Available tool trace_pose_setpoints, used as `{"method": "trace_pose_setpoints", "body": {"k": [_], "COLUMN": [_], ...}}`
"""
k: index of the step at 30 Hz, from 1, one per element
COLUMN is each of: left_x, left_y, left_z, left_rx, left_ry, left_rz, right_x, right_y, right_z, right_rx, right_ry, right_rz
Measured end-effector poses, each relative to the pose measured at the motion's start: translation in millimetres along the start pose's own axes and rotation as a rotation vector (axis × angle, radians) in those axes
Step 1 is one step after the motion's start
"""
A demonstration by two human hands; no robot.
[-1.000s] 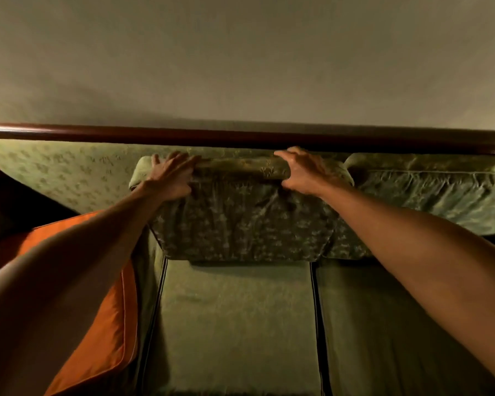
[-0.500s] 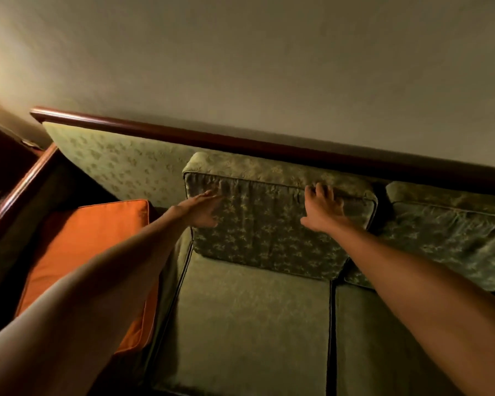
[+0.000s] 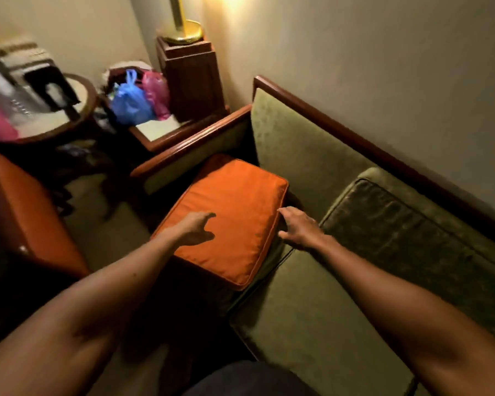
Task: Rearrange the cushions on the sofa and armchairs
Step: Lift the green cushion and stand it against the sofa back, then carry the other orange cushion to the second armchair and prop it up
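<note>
An orange cushion [image 3: 235, 215] lies flat on the left end seat of the green sofa [image 3: 297, 155], beside the wooden armrest [image 3: 189, 147]. My left hand [image 3: 196, 228] hovers over the cushion's near half with fingers spread, holding nothing. At the cushion's right edge my right hand [image 3: 299, 228] is open too, its fingertips close to the edge. A green patterned back cushion [image 3: 406, 232] leans against the sofa back to the right of my right hand. The green seat cushion [image 3: 312, 318] below my right arm is bare.
A side table [image 3: 160, 130] left of the armrest carries blue and pink plastic bags [image 3: 132, 104], a wooden stand [image 3: 192, 72] and a brass lamp base [image 3: 183, 30]. A round table [image 3: 49, 121] with blurred items stands further left. An orange-upholstered seat [image 3: 26, 215] is at the left edge.
Both hands left the green back cushion and moved left to the orange cushion. My view swung left, so the side table, bags and lamp came into sight.
</note>
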State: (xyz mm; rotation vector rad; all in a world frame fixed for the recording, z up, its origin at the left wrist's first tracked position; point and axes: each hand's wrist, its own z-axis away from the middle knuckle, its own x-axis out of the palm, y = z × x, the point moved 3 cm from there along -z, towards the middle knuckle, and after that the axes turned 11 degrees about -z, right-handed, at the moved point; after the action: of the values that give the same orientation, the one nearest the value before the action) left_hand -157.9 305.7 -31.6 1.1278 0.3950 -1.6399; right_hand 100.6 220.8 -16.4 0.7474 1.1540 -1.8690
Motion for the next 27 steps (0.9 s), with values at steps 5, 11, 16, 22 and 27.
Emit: {"method": "trace_pose_setpoints", "body": {"k": [5,11,16,22,27], "left_x": [-11.4,3.5,17.7,43.6,57.2], "left_y": [-145.2,-275.5,-314.6,-308.7,-284.5], "left_z": [107.9,216.2,248.6,207.0,124.2], "left_rx": [-0.306,-0.602,-0.689,-0.656,-0.563], "left_ry": [0.116,0.136,0.195,0.113,-0.01], "left_rz": [0.1,0.292,0.397,0.424,0.441], "right_x": [69.5,138.5,165.6,182.7,194.8], "right_y": [-163.9,-316.1,-370.6,-337.3,-257.8], "right_z": [-42.0,-53.1,-66.6,-91.0,-120.2], "right_rx": [-0.248,-0.505,-0.59,-0.547,-0.346], "right_ry": [-0.107,-0.225,-0.316,-0.355,-0.383], "right_rz": [0.099,0.128,0.12,0.139,0.191]}}
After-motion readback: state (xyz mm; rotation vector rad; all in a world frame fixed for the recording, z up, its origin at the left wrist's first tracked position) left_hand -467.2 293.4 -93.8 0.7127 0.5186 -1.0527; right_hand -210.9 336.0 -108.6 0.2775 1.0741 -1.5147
